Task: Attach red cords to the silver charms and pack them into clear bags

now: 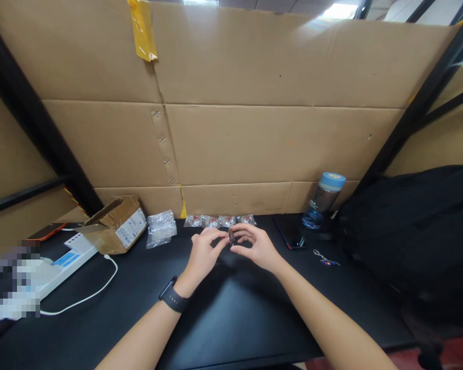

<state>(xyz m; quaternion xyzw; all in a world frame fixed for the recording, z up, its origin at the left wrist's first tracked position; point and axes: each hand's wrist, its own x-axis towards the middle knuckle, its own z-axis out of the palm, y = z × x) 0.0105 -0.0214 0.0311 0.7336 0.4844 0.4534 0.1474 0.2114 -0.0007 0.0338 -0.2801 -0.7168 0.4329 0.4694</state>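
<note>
A small, dark round disc [231, 237] with a shiny rim is held up above the black table, turned nearly edge-on to me. My right hand [256, 245] grips it between thumb and curved fingers. From the other side, my left hand [205, 251] is closed in a pinch at the disc's left edge; what lies between those fingertips is partly hidden. Just beyond my hands, several clear plastic packets [211, 221] with round items inside lie in a row. Crumpled clear plastic wrapping [161, 228] rests to their left.
An opened cardboard box [118, 226] and a white power strip [67, 264] with a white cable [96, 293] are on the left. To the right are a phone [289, 232], a keyring [326, 258], a water bottle [323, 200] and a black bag [412, 241]. Cardboard panels [231, 144] stand behind.
</note>
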